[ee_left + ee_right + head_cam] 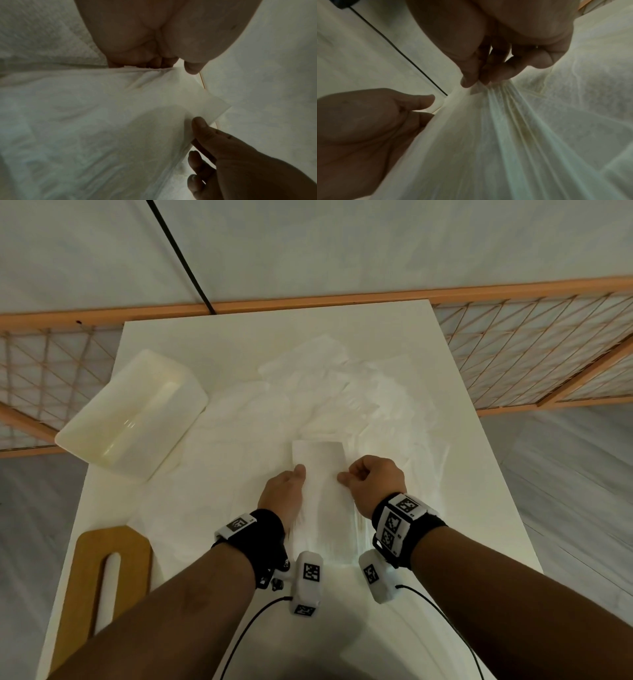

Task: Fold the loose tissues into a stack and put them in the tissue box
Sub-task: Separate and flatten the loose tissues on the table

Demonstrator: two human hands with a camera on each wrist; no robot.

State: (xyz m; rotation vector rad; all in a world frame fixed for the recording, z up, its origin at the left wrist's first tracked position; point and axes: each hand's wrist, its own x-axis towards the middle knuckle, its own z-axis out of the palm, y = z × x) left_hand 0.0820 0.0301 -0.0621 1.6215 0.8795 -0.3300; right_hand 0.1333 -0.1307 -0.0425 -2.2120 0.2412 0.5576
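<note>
— White table (462, 474): where did I see the tissue (322, 494)?
— Mid-table, between both hands. Right hand (371, 482) pinched its right edge; left hand (282, 494) pinched its left edge. Tissue box (130, 412) stood far-left.

Left hand (154, 40) gripping tissue (102, 108) edge, right hand (240, 162) pinching opposite edge

**White tabletop against an orange lattice rail**

A white tabletop (239, 344) fills the middle. Beyond its far edge runs an orange-framed lattice panel (534, 350), then a pale wall (342, 244) crossed by a black cable (178, 254). Grey floor (582, 491) shows at both sides. Soft, dim light.
</note>
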